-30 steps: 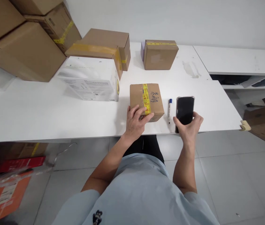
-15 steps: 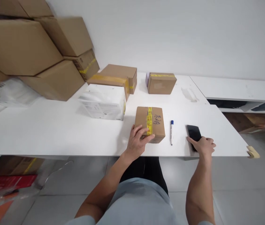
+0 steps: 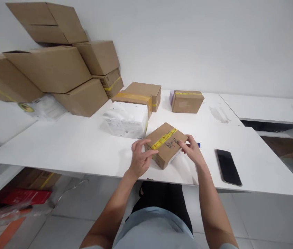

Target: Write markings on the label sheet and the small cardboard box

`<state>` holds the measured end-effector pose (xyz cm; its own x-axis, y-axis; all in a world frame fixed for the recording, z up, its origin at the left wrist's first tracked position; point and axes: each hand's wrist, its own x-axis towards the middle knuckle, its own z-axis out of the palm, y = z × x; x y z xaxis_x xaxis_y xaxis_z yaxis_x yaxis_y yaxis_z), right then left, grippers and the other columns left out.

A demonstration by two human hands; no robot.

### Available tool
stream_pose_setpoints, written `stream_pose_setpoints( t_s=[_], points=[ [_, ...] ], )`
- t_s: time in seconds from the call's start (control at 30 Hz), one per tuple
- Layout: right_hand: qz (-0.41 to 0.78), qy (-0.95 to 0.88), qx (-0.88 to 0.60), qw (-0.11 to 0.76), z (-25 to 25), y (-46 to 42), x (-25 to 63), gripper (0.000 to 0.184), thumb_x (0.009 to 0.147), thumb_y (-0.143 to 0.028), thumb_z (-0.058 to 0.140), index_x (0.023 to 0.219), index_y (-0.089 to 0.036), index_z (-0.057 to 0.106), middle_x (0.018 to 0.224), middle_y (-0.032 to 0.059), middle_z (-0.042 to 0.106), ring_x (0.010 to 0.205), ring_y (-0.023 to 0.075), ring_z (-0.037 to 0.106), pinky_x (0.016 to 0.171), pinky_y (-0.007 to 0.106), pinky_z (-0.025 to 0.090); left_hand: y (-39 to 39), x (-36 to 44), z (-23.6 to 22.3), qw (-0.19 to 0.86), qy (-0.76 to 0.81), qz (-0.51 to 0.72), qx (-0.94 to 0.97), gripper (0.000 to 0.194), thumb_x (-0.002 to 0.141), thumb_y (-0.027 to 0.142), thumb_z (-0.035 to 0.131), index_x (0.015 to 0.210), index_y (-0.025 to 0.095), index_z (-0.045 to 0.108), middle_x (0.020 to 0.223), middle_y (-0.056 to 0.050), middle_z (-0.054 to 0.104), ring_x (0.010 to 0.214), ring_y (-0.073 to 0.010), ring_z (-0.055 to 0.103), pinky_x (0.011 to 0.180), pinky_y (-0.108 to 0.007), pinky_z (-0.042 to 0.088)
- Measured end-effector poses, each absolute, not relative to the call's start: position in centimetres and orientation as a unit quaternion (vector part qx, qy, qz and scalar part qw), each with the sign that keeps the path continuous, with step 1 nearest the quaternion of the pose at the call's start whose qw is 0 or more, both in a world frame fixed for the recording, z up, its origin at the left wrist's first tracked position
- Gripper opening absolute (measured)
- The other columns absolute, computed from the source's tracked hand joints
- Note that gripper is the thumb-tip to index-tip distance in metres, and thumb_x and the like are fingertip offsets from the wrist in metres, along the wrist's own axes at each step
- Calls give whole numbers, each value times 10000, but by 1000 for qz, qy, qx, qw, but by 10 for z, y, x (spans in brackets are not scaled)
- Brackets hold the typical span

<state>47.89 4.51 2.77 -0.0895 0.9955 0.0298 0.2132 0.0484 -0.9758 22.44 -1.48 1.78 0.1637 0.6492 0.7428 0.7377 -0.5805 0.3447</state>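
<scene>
A small cardboard box (image 3: 165,143) with a yellow tape strip and dark handwriting on top is held at an angle just above the white table (image 3: 84,148). My left hand (image 3: 139,159) grips its left end, fingers curled over the top edge. My right hand (image 3: 193,150) grips its right end. A blue-capped marker (image 3: 199,145) is mostly hidden behind my right hand. A black phone (image 3: 228,167) lies flat on the table to the right, with no hand on it.
A white carton (image 3: 126,120) stands just behind the held box. Two taped brown boxes (image 3: 141,95) (image 3: 187,101) sit further back. Large cardboard boxes (image 3: 50,69) are stacked at the left against the wall. A lower white shelf (image 3: 268,109) runs to the right. Red and orange packages (image 3: 8,207) lie on the floor at left.
My right hand put the phone down on the table and moved left onto the small box. The box has been turned and lifted at an angle between both hands.
</scene>
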Motion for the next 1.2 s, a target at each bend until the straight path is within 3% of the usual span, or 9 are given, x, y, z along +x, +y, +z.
stream_pose_setpoints(
  t_s=[0.13, 0.3, 0.53, 0.8, 0.9, 1.0, 1.07, 1.2],
  points=[
    [455, -620, -501, 398, 21, 8, 450, 605, 773, -574, 712, 1191, -219, 457, 1122, 76, 589, 640, 112, 544, 545, 299, 489, -50, 191, 15, -21, -538, -469, -700, 262, 941, 180, 532, 1106, 266, 717, 1227, -82, 570, 1037, -176, 583, 862, -337, 527],
    [429, -709, -423, 366, 11, -22, 402, 432, 840, -392, 670, 1179, -233, 455, 1080, 58, 546, 673, 119, 569, 634, 334, 543, -74, 147, 5, -37, -596, -506, -622, 305, 970, 313, 524, 1238, 226, 639, 1271, -91, 624, 1206, -202, 586, 1024, -372, 496],
    [400, -755, -374, 361, 6, -7, 348, 340, 891, -253, 593, 1196, -241, 442, 1117, 72, 514, 728, 137, 599, 765, 400, 574, -51, 109, -7, 27, -628, -564, -536, 359, 953, 421, 537, 1186, 182, 668, 1223, -110, 684, 1160, -211, 638, 1029, -380, 512],
    [386, -745, -391, 379, -2, 2, 318, 338, 884, -246, 585, 1199, -231, 465, 1130, 90, 529, 732, 149, 623, 776, 417, 585, -15, 95, -14, 40, -640, -582, -500, 436, 992, 457, 435, 1227, 157, 644, 1240, -136, 678, 1172, -223, 631, 1040, -401, 496],
    [407, -742, -363, 390, -5, 5, 320, 356, 879, -257, 586, 1222, -228, 497, 1160, 99, 560, 748, 140, 657, 765, 377, 596, -9, 100, -12, 105, -641, -587, -483, 425, 995, 431, 425, 1233, 142, 628, 1269, -165, 628, 1239, -252, 571, 1086, -455, 448],
    [399, -753, -361, 379, 1, 29, 346, 188, 893, -328, 583, 1054, -235, 610, 1025, 49, 663, 736, 132, 681, 697, 291, 587, -13, 117, -13, 230, -608, -589, -480, 349, 960, 378, 491, 1197, 160, 625, 1297, -176, 549, 1303, -293, 483, 1108, -524, 403],
    [327, -750, -441, 368, 9, 63, 376, 174, 907, -382, 558, 893, -233, 648, 838, 13, 697, 691, 137, 670, 660, 268, 569, -18, 134, -19, 285, -554, -577, -528, 288, 923, 343, 542, 1158, 202, 630, 1301, -158, 510, 1314, -307, 444, 1099, -548, 397],
    [220, -696, -567, 382, 31, 160, 446, 254, 895, -382, 546, 963, -166, 661, 985, 131, 703, 836, 238, 679, 817, 417, 561, -19, 165, -37, 287, -503, -515, -632, 243, 899, 355, 577, 1112, 258, 643, 1292, -132, 496, 1332, -328, 380, 1103, -568, 335]
  ],
)
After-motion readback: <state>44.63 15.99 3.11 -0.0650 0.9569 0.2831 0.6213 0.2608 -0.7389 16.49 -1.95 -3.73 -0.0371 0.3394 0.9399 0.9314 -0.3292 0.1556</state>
